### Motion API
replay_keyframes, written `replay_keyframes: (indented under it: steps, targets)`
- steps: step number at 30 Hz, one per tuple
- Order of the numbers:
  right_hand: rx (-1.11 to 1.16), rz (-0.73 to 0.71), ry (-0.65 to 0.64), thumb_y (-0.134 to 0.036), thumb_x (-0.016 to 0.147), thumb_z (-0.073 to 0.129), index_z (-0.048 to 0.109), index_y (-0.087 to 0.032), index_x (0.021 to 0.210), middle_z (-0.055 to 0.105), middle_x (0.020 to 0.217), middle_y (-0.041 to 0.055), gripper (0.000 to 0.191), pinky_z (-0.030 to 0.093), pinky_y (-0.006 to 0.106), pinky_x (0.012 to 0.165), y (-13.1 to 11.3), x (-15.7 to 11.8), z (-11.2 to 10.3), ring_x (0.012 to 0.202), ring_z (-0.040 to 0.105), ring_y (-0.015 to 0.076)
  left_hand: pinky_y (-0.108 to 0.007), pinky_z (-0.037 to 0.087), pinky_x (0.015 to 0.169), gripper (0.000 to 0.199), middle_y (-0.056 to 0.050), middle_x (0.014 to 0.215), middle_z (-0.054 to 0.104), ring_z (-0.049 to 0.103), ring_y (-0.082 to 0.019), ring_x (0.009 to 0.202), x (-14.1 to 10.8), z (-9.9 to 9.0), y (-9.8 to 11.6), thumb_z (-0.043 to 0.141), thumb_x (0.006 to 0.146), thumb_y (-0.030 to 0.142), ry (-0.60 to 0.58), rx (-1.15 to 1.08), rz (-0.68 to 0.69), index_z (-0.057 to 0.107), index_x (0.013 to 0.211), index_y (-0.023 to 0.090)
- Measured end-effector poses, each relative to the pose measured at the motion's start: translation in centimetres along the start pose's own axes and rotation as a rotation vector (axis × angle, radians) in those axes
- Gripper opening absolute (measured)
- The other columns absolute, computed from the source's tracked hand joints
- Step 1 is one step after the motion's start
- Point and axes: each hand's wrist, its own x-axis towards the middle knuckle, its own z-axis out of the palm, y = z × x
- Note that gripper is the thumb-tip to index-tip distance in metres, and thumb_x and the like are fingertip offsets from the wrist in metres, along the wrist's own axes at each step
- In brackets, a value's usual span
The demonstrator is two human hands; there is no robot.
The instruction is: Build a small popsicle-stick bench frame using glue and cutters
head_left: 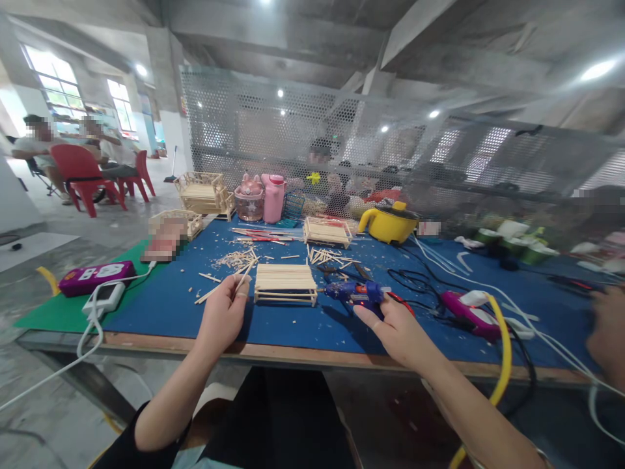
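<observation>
My left hand (228, 309) pinches a thin wooden stick (249, 268) beside the left end of a small slatted wooden frame (286, 279), which stands on the blue mat. In my right hand (388, 326) is a blue glue gun (354, 292), its nozzle pointing left, close to the frame's right end. Whether the nozzle touches the frame I cannot tell. Loose short sticks (237, 259) lie behind the frame, and more (334, 257) lie to its right.
Farther back stand another wooden frame (327, 231), a pink bottle (273, 197) and a yellow pot (393, 225). A purple power strip (471, 316) with cables lies right; another purple one (97, 277) lies left. A co-worker's hand (608, 335) shows at the right edge.
</observation>
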Motion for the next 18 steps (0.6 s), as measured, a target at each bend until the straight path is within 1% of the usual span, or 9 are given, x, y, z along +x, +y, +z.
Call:
replay_keyframes:
  steps: [5,8,10,12,15,17,18]
  targets:
    - [0.024,0.003,0.014,-0.041,0.087,0.050,0.062,-0.022,0.119,0.064,0.119,0.0073,0.039,0.040,0.043,0.098,-0.1,0.0,0.2,0.110,0.057,0.0278,-0.024,0.038,0.059,0.023,0.002,0.068,0.056,0.050,-0.014,0.062,0.0,0.0,-0.1,0.047,0.084,0.040,-0.005,-0.006,-0.012,0.058,0.089,0.020]
    - [0.018,0.006,0.013,-0.042,0.086,0.050,0.062,-0.022,0.118,0.065,0.116,0.0073,0.039,0.041,0.042,0.097,-0.3,-0.2,-0.3,0.110,0.057,0.0282,-0.024,0.038,0.060,0.023,0.002,0.068,0.056,0.050,-0.014,0.063,0.0,0.0,-0.1,0.047,0.085,0.040,0.007,0.027,0.010,0.058,0.087,0.020]
    - [0.018,0.021,0.024,-0.044,0.085,0.051,0.065,-0.022,0.113,0.067,0.112,0.0076,0.038,0.043,0.041,0.095,-0.7,-0.3,-0.8,0.107,0.058,0.0289,-0.024,0.039,0.060,0.024,0.002,0.068,0.056,0.050,-0.014,0.063,0.1,0.0,0.0,0.046,0.085,0.041,0.029,0.041,0.010,0.057,0.086,0.020]
    - [0.036,0.058,0.056,-0.048,0.083,0.052,0.069,-0.020,0.102,0.070,0.101,0.0082,0.037,0.047,0.040,0.087,-1.2,-0.3,-1.2,0.097,0.062,0.0290,-0.024,0.039,0.058,0.026,0.002,0.068,0.056,0.050,-0.013,0.063,0.2,0.0,-0.1,0.045,0.086,0.043,0.074,0.043,-0.015,0.057,0.083,0.020]
    - [0.135,0.125,0.083,-0.053,0.081,0.050,0.071,-0.016,0.086,0.070,0.082,0.0088,0.043,0.051,0.033,0.067,-2.3,0.0,-0.9,0.075,0.063,0.0244,-0.023,0.039,0.055,0.027,0.002,0.072,0.057,0.049,-0.012,0.059,0.4,0.0,-0.6,0.042,0.086,0.043,0.175,-0.026,-0.068,0.056,0.083,0.020]
    - [0.229,0.131,0.068,-0.054,0.082,0.049,0.071,-0.015,0.086,0.070,0.080,0.0089,0.045,0.050,0.030,0.058,-3.1,0.4,0.1,0.066,0.061,0.0206,-0.022,0.039,0.052,0.026,0.001,0.075,0.058,0.048,-0.011,0.057,0.6,0.0,-1.0,0.042,0.086,0.042,0.218,-0.100,-0.093,0.056,0.088,0.020]
    - [0.269,0.116,0.056,-0.053,0.082,0.050,0.071,-0.015,0.090,0.070,0.083,0.0088,0.044,0.050,0.030,0.058,-3.5,0.7,0.7,0.065,0.061,0.0199,-0.021,0.039,0.052,0.027,0.001,0.076,0.058,0.047,-0.010,0.057,0.6,0.0,-1.3,0.042,0.086,0.042,0.231,-0.125,-0.098,0.056,0.090,0.020]
